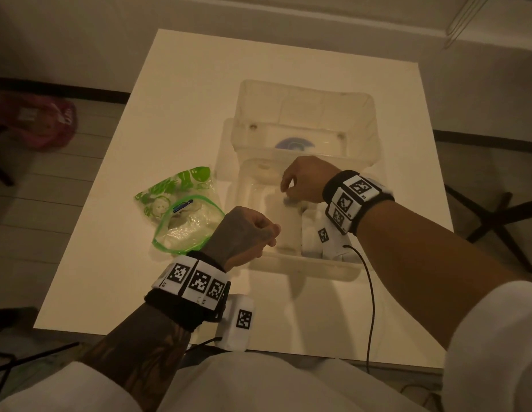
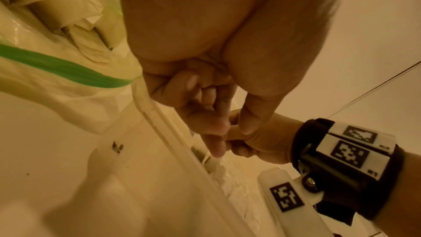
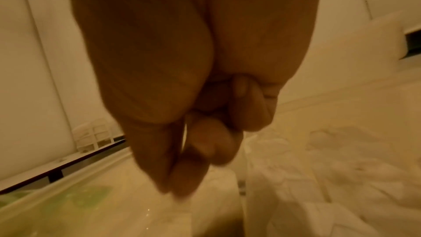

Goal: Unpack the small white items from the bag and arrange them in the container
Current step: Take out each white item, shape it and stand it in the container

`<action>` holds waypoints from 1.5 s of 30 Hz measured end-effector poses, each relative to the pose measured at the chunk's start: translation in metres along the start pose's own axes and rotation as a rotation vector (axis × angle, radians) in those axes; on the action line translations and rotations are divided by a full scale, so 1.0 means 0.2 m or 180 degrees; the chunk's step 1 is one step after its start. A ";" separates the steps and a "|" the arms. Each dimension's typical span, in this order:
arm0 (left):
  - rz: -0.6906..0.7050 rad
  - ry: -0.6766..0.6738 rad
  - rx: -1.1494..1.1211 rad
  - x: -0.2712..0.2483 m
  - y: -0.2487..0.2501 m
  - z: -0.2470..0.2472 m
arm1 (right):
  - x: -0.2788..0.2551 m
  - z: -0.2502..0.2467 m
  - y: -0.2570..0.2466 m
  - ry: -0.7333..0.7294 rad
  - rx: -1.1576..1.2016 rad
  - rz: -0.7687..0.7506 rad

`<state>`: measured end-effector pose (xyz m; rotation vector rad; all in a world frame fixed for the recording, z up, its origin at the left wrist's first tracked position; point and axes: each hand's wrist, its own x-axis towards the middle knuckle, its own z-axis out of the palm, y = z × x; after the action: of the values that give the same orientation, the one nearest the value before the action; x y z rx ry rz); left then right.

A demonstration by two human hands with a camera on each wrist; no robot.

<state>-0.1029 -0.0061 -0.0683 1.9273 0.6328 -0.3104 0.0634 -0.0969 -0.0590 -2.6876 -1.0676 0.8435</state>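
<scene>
White wrapped items (image 1: 313,230) lie piled in the near right corner of the clear plastic container (image 1: 306,270). Above its middle the right hand (image 1: 303,181) hangs, fingers curled, holding nothing visible. The left hand (image 1: 246,233), loosely fisted and empty, hovers over the container's left rim. The green-printed zip bag (image 1: 184,209) lies open just left of the container.

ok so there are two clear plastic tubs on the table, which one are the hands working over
The nearer clear tub, closest to the person. The right hand reaches inside it and the left hand is at its left rim. The farther tub sits untouched behind it.
</scene>
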 end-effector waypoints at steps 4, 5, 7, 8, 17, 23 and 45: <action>-0.0011 0.0017 0.0003 -0.01 0.01 0.00 | 0.00 0.02 -0.01 -0.0466 -0.0027 0.0046; -0.0019 0.0026 0.0008 -0.01 0.01 -0.01 | 0.01 0.03 -0.01 -0.0498 -0.0055 0.0091; -0.0033 0.0040 0.0016 -0.01 0.01 -0.01 | 0.02 0.03 -0.01 -0.0477 -0.0204 0.0122; -0.0037 0.0039 0.0006 -0.01 0.01 -0.01 | 0.03 0.02 -0.01 -0.0434 -0.0300 0.0114; 0.0107 0.0402 -0.0408 -0.02 -0.01 -0.07 | 0.01 -0.01 0.04 0.0005 0.0177 0.0122; 0.0437 0.2062 0.0686 0.00 -0.18 -0.13 | -0.06 0.01 0.04 0.0279 0.0482 0.0111; -0.0883 0.1261 0.1471 0.19 -0.38 -0.21 | -0.15 0.07 0.00 0.0237 0.0633 0.0057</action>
<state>-0.1157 0.0678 -0.1266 2.3706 1.1775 -0.2641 0.0376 -0.1179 -0.0557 -2.5452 -0.8945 0.7997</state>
